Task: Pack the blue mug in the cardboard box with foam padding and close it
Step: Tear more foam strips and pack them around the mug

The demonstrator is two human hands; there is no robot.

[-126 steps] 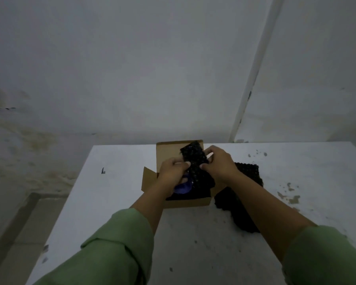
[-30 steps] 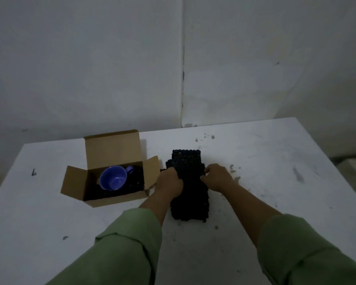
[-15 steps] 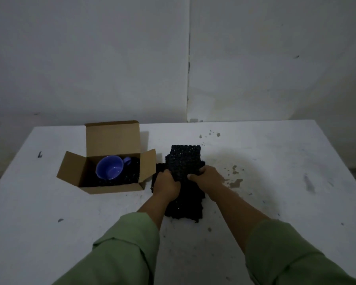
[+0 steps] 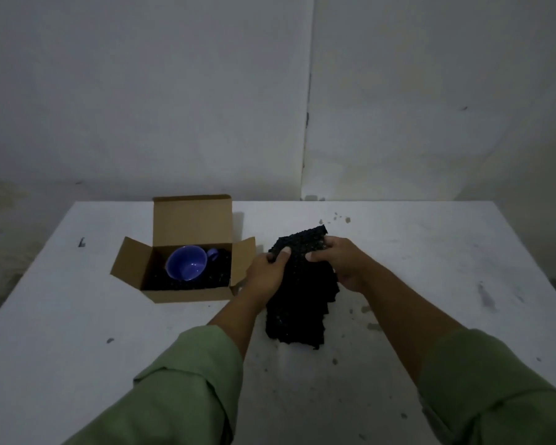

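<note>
An open cardboard box (image 4: pixel 187 292) stands on the white table (image 4: pixel 430 268), left of centre, its flaps spread out. Inside it the blue mug (image 4: pixel 187 267) lies tilted on black foam, mouth facing me, handle to the right. To the right of the box, my left hand (image 4: pixel 268 273) and my right hand (image 4: pixel 341 261) both grip the top of a stack of black foam padding (image 4: pixel 299 303). The upper foam piece is lifted and tilted in my fingers; the lower pieces rest on the table.
The table has dark stains and chips near its back and right side. A bare wall with a vertical seam stands behind it. Both my arms wear green sleeves (image 4: pixel 187 387).
The foam in my hands has risen and tilted, with its top edge higher off the stack. Earlier, both hands were at the box placing foam by the mug; they then moved right to the stack.
</note>
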